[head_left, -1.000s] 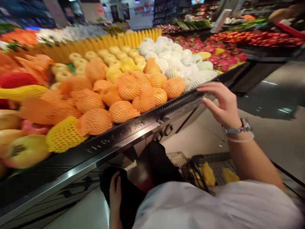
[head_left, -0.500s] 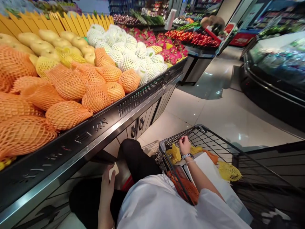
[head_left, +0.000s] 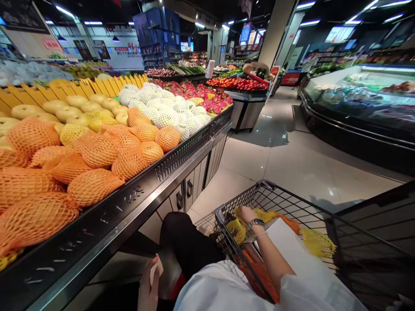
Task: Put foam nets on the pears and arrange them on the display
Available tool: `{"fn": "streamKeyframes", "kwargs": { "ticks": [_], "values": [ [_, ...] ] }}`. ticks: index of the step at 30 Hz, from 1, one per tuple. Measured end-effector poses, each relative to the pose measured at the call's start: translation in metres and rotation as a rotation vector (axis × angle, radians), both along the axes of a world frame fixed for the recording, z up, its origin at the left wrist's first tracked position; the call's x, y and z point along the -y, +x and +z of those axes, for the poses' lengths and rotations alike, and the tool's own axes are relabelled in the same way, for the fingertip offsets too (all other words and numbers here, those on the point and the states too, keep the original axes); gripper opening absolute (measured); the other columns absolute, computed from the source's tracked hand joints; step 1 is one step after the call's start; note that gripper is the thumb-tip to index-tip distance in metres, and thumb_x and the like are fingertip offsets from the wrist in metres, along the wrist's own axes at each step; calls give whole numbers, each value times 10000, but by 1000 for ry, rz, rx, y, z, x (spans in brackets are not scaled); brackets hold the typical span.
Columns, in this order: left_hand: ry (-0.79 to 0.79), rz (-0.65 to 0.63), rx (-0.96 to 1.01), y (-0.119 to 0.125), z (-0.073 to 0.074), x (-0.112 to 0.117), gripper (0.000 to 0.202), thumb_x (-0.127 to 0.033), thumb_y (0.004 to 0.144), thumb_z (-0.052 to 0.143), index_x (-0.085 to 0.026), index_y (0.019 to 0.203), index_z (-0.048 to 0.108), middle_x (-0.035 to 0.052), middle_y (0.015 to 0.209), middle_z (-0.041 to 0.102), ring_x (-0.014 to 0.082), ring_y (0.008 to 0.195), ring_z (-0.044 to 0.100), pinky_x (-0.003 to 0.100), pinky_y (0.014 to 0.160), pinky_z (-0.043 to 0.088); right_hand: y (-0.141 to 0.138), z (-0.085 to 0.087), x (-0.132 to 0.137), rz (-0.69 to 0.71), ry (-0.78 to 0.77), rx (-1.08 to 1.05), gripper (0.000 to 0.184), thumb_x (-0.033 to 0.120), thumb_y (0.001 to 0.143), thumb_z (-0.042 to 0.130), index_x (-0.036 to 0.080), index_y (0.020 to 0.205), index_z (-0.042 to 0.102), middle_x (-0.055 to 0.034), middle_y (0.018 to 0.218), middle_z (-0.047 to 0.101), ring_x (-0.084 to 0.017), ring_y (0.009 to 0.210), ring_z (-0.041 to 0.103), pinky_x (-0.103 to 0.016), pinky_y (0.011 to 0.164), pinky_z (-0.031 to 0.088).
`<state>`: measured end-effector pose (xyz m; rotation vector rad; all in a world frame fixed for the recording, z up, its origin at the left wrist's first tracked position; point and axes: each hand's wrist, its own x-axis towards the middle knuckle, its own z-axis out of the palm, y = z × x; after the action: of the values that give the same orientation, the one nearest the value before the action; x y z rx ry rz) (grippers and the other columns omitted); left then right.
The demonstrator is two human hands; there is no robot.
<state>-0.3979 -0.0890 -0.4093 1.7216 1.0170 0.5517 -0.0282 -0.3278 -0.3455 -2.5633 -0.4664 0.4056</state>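
My right hand (head_left: 245, 214) is inside a black wire shopping cart (head_left: 298, 199), a watch on its wrist. Its fingers curl downward beside a fruit in yellow foam netting (head_left: 237, 232), and their tips are hidden. More yellow netting (head_left: 317, 242) and an orange piece (head_left: 289, 223) lie around a white box (head_left: 288, 250) in the cart. Low between the display stand and my dark-trousered knee, my left hand (head_left: 149, 280) is closed around a small pale flat object (head_left: 156, 265) whose kind I cannot make out.
A black-edged stand (head_left: 136, 190) on the left bears orange-netted fruit (head_left: 94, 186), bare yellow fruit (head_left: 66, 113), white-netted fruit (head_left: 167, 116) and dragon fruit (head_left: 214, 103). A tomato stand (head_left: 238, 84) is beyond, and a refrigerated case (head_left: 350, 129) borders the tiled floor (head_left: 240, 160) on the right.
The view has tilted up, showing more of the shop. My right hand has moved slightly left and lower within the cart, nearer the yellow-netted fruit. My left hand still holds the pale object.
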Motion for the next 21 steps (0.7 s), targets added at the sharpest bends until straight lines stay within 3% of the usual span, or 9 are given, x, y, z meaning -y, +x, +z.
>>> {"fn": "streamKeyframes", "kwargs": {
  "ticks": [3,6,9,12,15,17,19,21],
  "values": [
    [11,23,28,3,4,-1,587,-719,705,549,-244,1031,663,89,1151,692,332,1156,600,455,972,510,14,49,-1,47,79,130,162,341,907,569,219,812,617,-60,878,647,-211,840,620,-374,766,511],
    [23,9,71,14,12,1,568,-712,734,522,-240,1008,679,75,1153,695,323,1162,595,466,1015,475,7,99,-19,169,258,246,273,455,907,506,235,789,617,-72,845,655,-256,835,614,-399,773,500],
    [17,18,157,30,29,6,514,-658,770,532,-237,1031,671,72,1149,694,313,1166,589,467,1033,457,-19,138,-57,474,632,163,341,496,899,507,192,960,652,-58,873,665,-208,770,616,-343,712,517],
    [21,23,325,46,57,9,454,-553,800,580,-238,1124,620,82,1199,663,307,1196,567,478,1063,424,-53,159,-108,880,937,-39,400,418,861,602,187,1189,594,-72,1110,647,-196,941,626,-322,815,516],
    [80,59,586,59,91,9,548,-487,794,630,-221,1261,519,131,1353,542,326,1286,483,502,1109,355,-91,158,-160,1254,1006,-182,355,365,825,653,203,1139,623,-59,1127,646,-188,1017,609,-322,916,474],
    [124,130,676,62,108,10,721,-538,760,651,-219,1361,414,154,1416,464,348,1347,401,523,1129,303,-118,144,-189,1323,1056,-259,284,370,796,680,206,1026,653,-47,1038,657,-183,963,611,-324,907,467],
    [147,199,617,59,114,12,895,-552,680,725,-247,1419,323,150,1453,410,359,1376,349,529,1138,273,-143,121,-209,1178,1156,-387,282,386,757,719,203,956,635,-38,972,638,-176,898,602,-319,859,474],
    [154,241,499,54,109,15,1015,-485,615,801,-278,1447,258,140,1458,392,347,1362,370,511,1124,306,-162,97,-220,932,1247,-574,356,400,714,762,213,956,578,-18,900,608,-162,819,588,-300,782,481]
  ]
}}
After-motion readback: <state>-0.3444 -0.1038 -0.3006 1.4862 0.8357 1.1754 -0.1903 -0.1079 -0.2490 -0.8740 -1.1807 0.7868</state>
